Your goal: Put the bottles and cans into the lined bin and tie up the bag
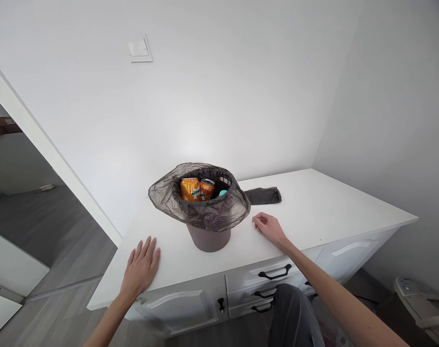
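A brown bin (209,238) stands on the white cabinet top, lined with a dark translucent bag (219,214) that flares out over its rim. Inside it are an orange can (190,189), a second orange can (206,190) and a small turquoise item (222,193). My left hand (141,265) lies flat on the top, left of the bin, fingers spread and empty. To the bin's right, my right hand (269,227) rests with its fingers curled together; whether anything is between them is hidden. Behind that hand lies a folded dark bag (265,195).
The white cabinet (345,207) has drawers and doors with black handles along its front. A white wall rises behind it. My knee (293,313) is close below the front edge. A doorway opens at the left, and a pale appliance (421,303) stands at the lower right.
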Action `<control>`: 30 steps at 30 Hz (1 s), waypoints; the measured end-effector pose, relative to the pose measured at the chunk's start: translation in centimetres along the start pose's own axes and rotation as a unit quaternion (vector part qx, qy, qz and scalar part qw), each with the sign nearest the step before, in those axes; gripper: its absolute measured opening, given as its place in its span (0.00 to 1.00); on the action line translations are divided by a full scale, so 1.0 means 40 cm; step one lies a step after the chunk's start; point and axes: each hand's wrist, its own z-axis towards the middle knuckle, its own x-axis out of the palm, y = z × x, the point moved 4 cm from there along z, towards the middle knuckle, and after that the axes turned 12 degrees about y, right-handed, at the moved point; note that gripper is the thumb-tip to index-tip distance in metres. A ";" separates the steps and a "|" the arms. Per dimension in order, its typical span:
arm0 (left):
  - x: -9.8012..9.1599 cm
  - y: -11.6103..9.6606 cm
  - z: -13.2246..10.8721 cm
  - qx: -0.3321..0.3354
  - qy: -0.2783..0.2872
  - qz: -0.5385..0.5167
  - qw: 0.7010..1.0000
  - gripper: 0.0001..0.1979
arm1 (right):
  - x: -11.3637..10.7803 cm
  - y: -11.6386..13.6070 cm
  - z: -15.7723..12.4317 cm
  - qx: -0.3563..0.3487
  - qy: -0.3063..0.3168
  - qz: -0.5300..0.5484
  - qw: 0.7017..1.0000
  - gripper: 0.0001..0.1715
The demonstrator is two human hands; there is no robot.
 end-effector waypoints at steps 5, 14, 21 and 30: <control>-0.010 -0.006 -0.010 -0.007 0.001 0.002 1.000 0.35 | 0.007 0.008 -0.008 -0.002 0.004 -0.002 1.000 0.14; -0.013 0.000 -0.018 0.003 -0.026 -0.011 1.000 0.33 | 0.021 0.012 -0.019 0.002 0.008 -0.006 1.000 0.16; -0.042 -0.006 -0.040 0.023 -0.030 -0.076 0.996 0.32 | 0.028 0.087 -0.041 -0.001 0.074 0.024 0.997 0.24; -0.304 -0.077 0.053 0.071 -0.084 -0.449 0.887 0.34 | -0.017 0.336 -0.032 0.062 0.136 0.245 0.958 0.27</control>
